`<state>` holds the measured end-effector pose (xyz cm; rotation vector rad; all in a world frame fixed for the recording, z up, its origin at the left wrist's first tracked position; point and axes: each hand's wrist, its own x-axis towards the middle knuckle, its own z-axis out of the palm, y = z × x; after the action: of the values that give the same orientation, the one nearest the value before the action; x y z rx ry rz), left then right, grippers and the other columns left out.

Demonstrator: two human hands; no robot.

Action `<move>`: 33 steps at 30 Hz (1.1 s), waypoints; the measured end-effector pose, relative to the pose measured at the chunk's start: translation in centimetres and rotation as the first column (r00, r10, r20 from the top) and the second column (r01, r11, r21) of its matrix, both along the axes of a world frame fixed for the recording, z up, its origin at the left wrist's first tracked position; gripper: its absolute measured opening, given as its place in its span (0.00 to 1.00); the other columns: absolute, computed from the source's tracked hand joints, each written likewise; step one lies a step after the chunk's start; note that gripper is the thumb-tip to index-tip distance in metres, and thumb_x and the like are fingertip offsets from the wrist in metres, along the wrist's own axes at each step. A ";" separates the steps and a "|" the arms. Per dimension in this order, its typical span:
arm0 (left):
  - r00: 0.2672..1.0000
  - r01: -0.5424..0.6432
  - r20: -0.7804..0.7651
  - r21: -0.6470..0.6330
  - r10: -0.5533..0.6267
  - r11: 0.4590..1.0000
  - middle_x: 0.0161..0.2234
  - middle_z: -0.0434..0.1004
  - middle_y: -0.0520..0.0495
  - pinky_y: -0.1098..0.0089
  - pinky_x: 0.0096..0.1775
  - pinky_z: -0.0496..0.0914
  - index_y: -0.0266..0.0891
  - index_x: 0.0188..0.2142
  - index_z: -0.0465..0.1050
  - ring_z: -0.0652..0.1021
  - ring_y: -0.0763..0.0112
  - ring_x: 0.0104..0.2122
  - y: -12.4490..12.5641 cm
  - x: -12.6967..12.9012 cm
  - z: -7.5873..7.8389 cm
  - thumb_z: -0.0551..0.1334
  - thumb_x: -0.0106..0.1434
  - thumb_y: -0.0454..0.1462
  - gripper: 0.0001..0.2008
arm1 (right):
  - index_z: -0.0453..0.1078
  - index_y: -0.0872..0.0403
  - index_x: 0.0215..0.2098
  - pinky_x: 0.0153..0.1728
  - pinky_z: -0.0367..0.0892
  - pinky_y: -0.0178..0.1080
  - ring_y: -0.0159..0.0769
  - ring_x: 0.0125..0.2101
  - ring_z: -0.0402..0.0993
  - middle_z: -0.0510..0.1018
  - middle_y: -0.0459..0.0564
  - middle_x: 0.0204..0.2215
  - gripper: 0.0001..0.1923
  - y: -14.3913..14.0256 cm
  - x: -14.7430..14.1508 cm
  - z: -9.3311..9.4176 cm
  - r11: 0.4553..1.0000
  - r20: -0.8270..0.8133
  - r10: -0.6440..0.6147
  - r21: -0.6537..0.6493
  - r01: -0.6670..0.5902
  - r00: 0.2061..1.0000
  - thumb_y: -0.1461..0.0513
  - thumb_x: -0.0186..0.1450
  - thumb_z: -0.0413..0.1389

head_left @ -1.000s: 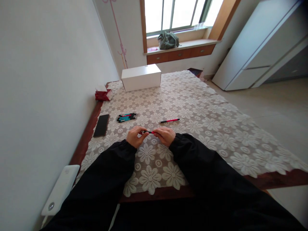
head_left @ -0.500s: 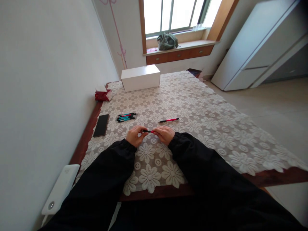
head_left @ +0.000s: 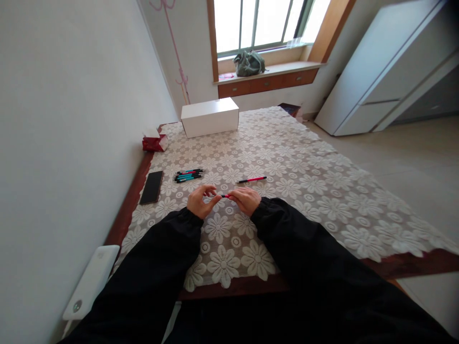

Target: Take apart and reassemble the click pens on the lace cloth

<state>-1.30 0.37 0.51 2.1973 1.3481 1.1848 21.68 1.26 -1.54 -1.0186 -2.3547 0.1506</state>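
Observation:
Between my two hands, low above the tablecloth, is a red and black pen (head_left: pixel 224 196). My left hand (head_left: pixel 201 201) has its thumb and fingers closed around the black end, which they partly cover. Around the red end, my right hand (head_left: pixel 245 199) is closed and hides much of it. Just beyond my right hand, another red and black pen (head_left: pixel 252 179) lies on the cloth. Several teal, red and black pens (head_left: pixel 189 175) lie bunched beyond my left hand.
A dark phone (head_left: pixel 151 187) lies left of the pens. Farther off are a red tissue pack (head_left: pixel 154 143) by the wall and a long white box (head_left: pixel 210 119). The floral tablecloth (head_left: pixel 315 210) covers the table. A white power strip (head_left: pixel 91 282) sits at the lower left.
The fingers of my left hand have lifted and loosened slightly around the pen's black end. My right hand keeps its grip in the same place.

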 end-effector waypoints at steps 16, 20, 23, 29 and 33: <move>0.997 0.059 -0.055 -0.020 -0.060 0.998 0.28 0.79 0.48 0.67 0.35 0.72 0.41 0.32 0.76 0.77 0.68 0.30 0.2 -0.1 -0.3 0.63 0.64 0.44 0.10 | 0.75 0.52 0.40 0.39 0.64 0.37 0.36 0.35 0.75 0.81 0.52 0.34 0.17 0.2 0.1 -0.2 1.000 0.011 -0.010 0.016 0.010 1.000 0.56 0.75 0.46; 0.999 0.036 -0.018 0.023 -0.036 0.999 0.33 0.81 0.47 0.66 0.38 0.73 0.42 0.39 0.77 0.78 0.67 0.33 0.2 -0.2 -0.3 0.67 0.61 0.45 0.11 | 0.75 0.52 0.41 0.39 0.64 0.36 0.36 0.34 0.75 0.81 0.52 0.32 0.17 0.2 0.1 -0.1 1.000 0.006 -0.013 0.012 0.013 1.000 0.56 0.75 0.46; 0.999 0.003 -0.052 -0.013 -0.004 1.000 0.29 0.80 0.49 0.67 0.36 0.72 0.42 0.36 0.77 0.77 0.68 0.30 0.1 -0.1 -0.2 0.65 0.62 0.47 0.12 | 0.75 0.52 0.41 0.40 0.64 0.37 0.37 0.36 0.75 0.81 0.52 0.33 0.17 0.2 0.1 0.1 1.000 -0.002 -0.009 0.014 0.009 1.000 0.56 0.75 0.46; 0.995 0.036 -0.089 -0.004 -0.037 0.999 0.29 0.81 0.47 0.66 0.37 0.74 0.42 0.32 0.79 0.78 0.66 0.31 0.1 -0.2 -0.1 0.64 0.64 0.46 0.11 | 0.76 0.51 0.41 0.39 0.62 0.38 0.37 0.36 0.76 0.82 0.52 0.34 0.16 -0.1 0.1 0.4 1.000 0.035 -0.021 -0.009 0.021 0.999 0.56 0.74 0.47; 0.996 0.045 -0.074 0.062 -0.040 0.997 0.31 0.83 0.47 0.63 0.41 0.75 0.43 0.35 0.80 0.79 0.64 0.35 0.0 -0.2 0.0 0.65 0.64 0.45 0.09 | 0.76 0.51 0.41 0.39 0.61 0.37 0.35 0.34 0.76 0.83 0.51 0.34 0.16 -0.3 0.0 0.5 0.999 0.047 -0.026 -0.030 0.028 0.999 0.57 0.74 0.47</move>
<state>-1.54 0.40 0.51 2.3226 1.3014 1.1586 21.69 0.96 -1.03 -1.0787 -2.3860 0.1542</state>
